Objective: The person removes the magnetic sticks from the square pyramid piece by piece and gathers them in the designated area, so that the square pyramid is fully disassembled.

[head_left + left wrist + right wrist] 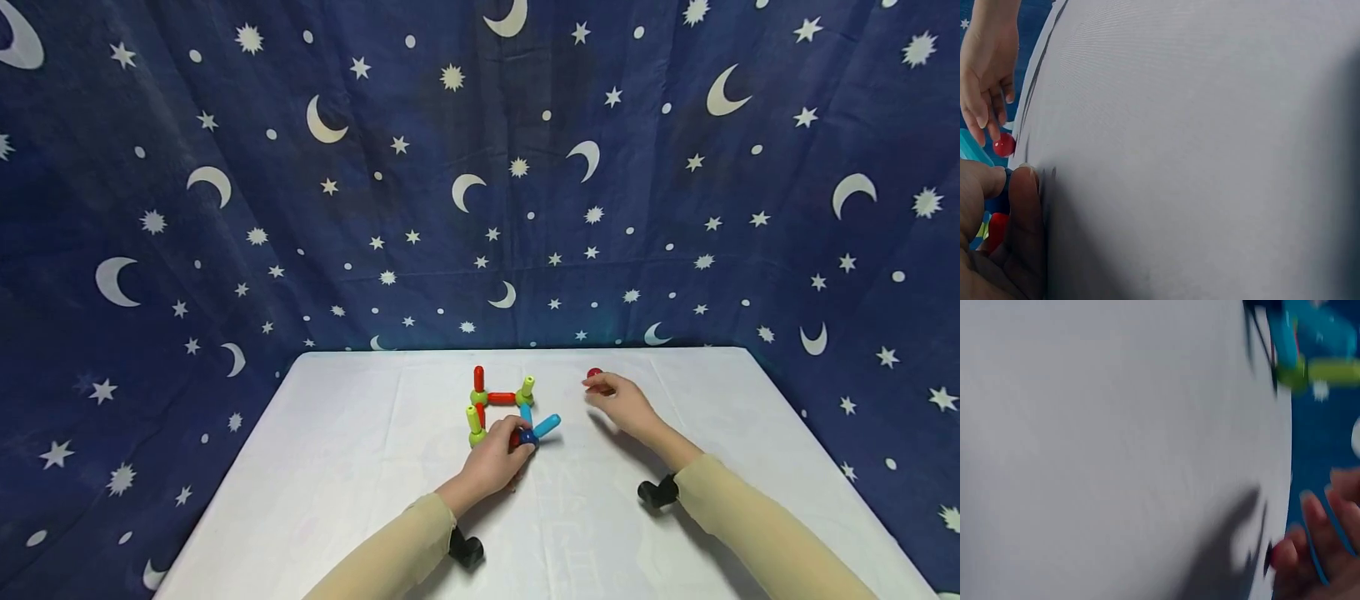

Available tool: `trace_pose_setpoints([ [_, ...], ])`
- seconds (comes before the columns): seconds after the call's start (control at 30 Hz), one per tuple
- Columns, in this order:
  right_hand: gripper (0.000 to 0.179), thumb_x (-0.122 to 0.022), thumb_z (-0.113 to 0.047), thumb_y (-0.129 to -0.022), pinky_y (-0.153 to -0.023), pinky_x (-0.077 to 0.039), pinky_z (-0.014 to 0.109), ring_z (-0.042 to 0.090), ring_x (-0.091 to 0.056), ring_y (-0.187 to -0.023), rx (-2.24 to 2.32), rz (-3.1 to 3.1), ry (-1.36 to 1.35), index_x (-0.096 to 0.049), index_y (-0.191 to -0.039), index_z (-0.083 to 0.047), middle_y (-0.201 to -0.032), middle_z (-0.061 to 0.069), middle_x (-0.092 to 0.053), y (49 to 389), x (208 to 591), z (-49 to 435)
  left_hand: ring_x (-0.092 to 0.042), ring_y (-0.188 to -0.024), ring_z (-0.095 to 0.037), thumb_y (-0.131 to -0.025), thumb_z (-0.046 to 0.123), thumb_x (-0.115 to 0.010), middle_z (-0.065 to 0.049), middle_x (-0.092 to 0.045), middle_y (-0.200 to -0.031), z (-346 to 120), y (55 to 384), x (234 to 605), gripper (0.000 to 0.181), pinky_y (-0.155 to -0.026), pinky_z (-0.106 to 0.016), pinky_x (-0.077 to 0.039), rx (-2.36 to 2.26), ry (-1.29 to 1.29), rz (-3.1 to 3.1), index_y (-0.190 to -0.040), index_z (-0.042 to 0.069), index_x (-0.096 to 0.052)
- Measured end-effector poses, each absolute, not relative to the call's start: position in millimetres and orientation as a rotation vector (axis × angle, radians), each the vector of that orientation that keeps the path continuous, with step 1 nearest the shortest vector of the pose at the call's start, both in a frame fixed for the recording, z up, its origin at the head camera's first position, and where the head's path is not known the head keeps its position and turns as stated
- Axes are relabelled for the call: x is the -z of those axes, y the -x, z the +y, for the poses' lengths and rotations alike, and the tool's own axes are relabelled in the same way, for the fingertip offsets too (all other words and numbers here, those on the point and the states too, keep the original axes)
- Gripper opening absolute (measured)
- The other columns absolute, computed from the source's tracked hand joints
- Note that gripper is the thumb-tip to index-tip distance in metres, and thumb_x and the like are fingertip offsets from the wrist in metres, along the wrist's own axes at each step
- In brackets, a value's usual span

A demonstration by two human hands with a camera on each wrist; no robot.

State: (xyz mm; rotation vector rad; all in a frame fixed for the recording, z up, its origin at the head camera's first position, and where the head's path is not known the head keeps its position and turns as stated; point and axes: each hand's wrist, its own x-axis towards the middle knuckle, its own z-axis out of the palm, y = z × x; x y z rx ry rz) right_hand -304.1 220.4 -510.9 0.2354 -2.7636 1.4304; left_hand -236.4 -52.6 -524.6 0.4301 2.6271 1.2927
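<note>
at the middle of the white table (352, 483), a rod-and-ball frame (501, 398) stands, green balls at its far left, far right and near left corners. a red upright rod (478, 378) rises at the far left; yellow-green rods (472, 418) rise at the other two. the near right corner is a dark blue ball (529, 437), clamped between thumb and fingers of the left hand (491, 460); a light blue rod (549, 425) slants from it to the right. the left hand covers part of the near side. to the right, apart from the frame, the right hand (626, 406) is at a red ball (595, 372) near the far edge; its fingers are apart and loosely bent. contact with that ball cannot be confirmed.
</note>
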Motion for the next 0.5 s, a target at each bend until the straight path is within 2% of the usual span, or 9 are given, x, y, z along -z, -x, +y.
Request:
trace_pose_setpoints([
  [0.1,0.036,-0.071,-0.014,-0.097,-0.077,-0.052,0.039,0.025,-0.063,-0.098,-1.705,-2.792,-0.316,-0.065,-0.129,0.0,-0.114,0.013,-0.07,290,510,204,-0.056,-0.05,-0.012,-0.102,0.025,-0.066,-0.006,-0.05,-0.105,-53,238,524,0.034,-0.046,-0.028,-0.05,-1.276,-0.426,2.649,-0.133,0.018,-0.053],
  [0.2,0.041,-0.074,-0.019,-0.095,-0.071,-0.052,0.035,0.022,-0.061,-0.093,-1.929,-2.798,-0.314,-0.063,-0.13,-0.001,-0.115,0.012,-0.07,280,511,188,-0.056,-0.05,-0.013,-0.102,0.025,-0.066,-0.007,-0.05,-0.104,-53,240,524,0.034,-0.046,-0.028,-0.05,-1.27,-0.418,2.657,-0.133,0.018,-0.052],
  [0.5,0.037,-0.069,-0.02,-0.099,-0.079,-0.056,0.036,0.026,-0.067,-0.101,-2.22,-2.668,-0.235,-0.061,-0.124,0.005,-0.111,0.012,-0.071,268,515,167,-0.057,-0.05,-0.014,-0.103,0.026,-0.066,-0.008,-0.051,-0.109,-51,241,526,0.036,-0.047,-0.029,-0.051,-1.275,-0.416,2.651,-0.133,0.017,-0.05],
])
